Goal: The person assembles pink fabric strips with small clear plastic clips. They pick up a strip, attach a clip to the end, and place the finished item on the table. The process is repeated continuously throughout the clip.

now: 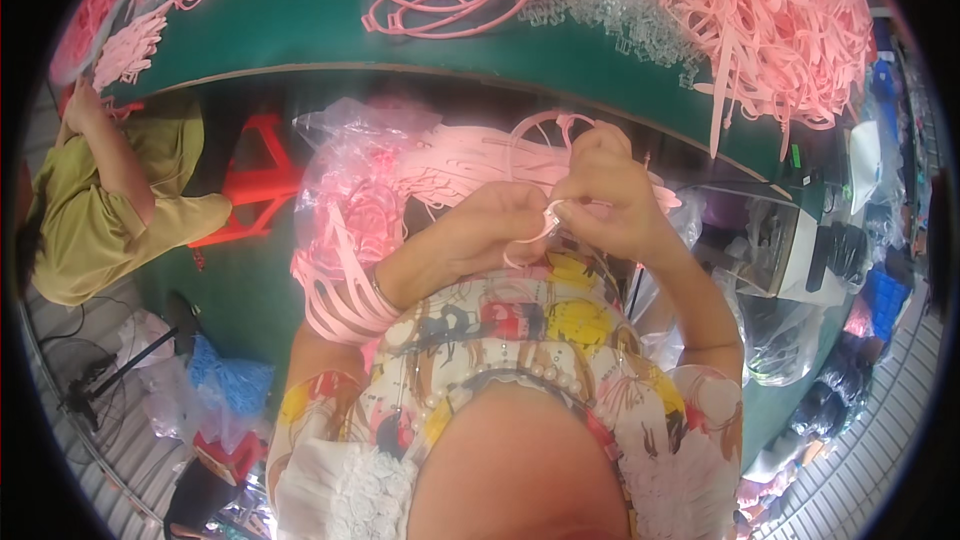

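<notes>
Pink plastic hoop (548, 140), one piece, sits pinched between both hands at chest height: left hand (478, 235) and right hand (605, 198) each clench it. A bagful of similar pieces (380, 190) lies below (uncountable), and more heaps (770, 20) wait on the green desk (290, 20), so plenty seems left.

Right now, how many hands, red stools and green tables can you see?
Hands: 3, left hand, right hand, another person's hand
Red stools: 1
Green tables: 1
Total: 5
</notes>
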Available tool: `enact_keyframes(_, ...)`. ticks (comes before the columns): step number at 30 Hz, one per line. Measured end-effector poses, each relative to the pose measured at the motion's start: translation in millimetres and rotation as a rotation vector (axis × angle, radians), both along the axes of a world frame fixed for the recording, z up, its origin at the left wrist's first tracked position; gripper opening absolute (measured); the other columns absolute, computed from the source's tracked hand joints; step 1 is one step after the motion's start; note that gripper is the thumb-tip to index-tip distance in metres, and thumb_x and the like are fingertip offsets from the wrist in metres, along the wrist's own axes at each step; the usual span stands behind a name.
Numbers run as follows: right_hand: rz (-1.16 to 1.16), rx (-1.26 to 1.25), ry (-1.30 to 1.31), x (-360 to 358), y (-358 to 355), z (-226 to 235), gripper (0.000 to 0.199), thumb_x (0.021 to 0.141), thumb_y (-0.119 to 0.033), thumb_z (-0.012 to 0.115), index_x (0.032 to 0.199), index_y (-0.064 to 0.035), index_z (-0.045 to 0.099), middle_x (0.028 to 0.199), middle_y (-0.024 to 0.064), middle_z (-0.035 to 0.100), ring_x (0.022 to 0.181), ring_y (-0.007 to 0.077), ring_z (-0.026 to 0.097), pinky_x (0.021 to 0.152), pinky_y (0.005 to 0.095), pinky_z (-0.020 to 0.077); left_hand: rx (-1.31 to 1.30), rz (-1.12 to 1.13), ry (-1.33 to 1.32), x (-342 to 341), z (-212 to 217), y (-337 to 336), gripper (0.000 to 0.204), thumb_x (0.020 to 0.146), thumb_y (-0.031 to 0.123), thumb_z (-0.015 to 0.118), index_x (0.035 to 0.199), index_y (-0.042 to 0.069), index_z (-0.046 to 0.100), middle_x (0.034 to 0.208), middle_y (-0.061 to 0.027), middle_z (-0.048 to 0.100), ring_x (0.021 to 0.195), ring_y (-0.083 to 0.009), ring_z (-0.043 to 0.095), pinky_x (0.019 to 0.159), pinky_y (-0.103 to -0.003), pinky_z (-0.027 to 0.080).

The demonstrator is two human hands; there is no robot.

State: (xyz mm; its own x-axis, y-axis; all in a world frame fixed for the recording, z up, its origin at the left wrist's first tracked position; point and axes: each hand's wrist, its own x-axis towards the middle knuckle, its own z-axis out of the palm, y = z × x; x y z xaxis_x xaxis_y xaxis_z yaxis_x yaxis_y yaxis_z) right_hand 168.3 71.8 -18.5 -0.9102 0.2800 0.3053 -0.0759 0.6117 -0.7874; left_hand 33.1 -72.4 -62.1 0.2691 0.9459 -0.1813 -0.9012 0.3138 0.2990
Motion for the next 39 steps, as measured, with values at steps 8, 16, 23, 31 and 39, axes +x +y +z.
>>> enact_keyframes(8,0.004,0.025,-0.005,6.5,1.4,0.0,0.010,0.065,-0.011,0.067,0.075,-0.0105,0.064,0.069,0.0011,0.052,0.080,0.0213,0.050,0.087,0.0397,0.0331,-0.078,-0.081,0.695,-19.2,22.2,-1.7,0.018,0.090,0.019,0.058,0.091,0.001,0.061,0.070,-0.0010,0.058,0.057,-0.0046,0.048,0.049,-0.019,0.038)
enact_keyframes(16,-0.040,0.181,0.013,3.7,-2.3,5.1,0.026,0.065,-0.020,0.075,0.088,-0.0115,0.067,0.077,0.0022,0.058,0.080,0.0225,0.052,0.086,0.0384,0.0346,-0.104,0.017,0.815,-14.8,32.5,-1.6,0.020,0.092,0.017,0.058,0.094,-0.002,0.063,0.069,0.0008,0.056,0.055,-0.0025,0.045,0.048,-0.017,0.033)
enact_keyframes(23,-0.070,-0.016,-0.034,2.7,-3.2,4.5,0.020,0.068,-0.013,0.072,0.086,-0.0090,0.066,0.080,0.0035,0.063,0.076,0.0210,0.055,0.082,0.0353,0.0367,-0.090,0.116,0.992,-8.4,44.6,1.7,0.019,0.091,0.014,0.059,0.094,-0.003,0.063,0.071,-0.0002,0.057,0.057,-0.0057,0.050,0.050,-0.020,0.039)
enact_keyframes(31,-0.172,0.003,-0.057,1.5,-9.2,5.7,0.013,0.072,-0.008,0.068,0.085,-0.0082,0.066,0.078,0.0041,0.064,0.077,0.0203,0.058,0.083,0.0352,0.0366,0.032,0.215,1.412,-10.2,43.5,3.3,0.016,0.090,0.014,0.057,0.091,-0.001,0.062,0.071,-0.0015,0.057,0.062,-0.0103,0.056,0.053,-0.024,0.045)
enact_keyframes(39,-0.046,0.146,0.072,0.8,-13.9,-2.5,0.015,0.071,-0.011,0.071,0.085,-0.0073,0.066,0.078,0.0040,0.063,0.076,0.0216,0.057,0.081,0.0354,0.0362,-0.109,-0.042,0.288,-20.0,9.1,-3.8,0.019,0.087,0.017,0.060,0.083,-0.001,0.058,0.058,-0.0016,0.049,0.052,-0.0078,0.046,0.048,-0.020,0.033)
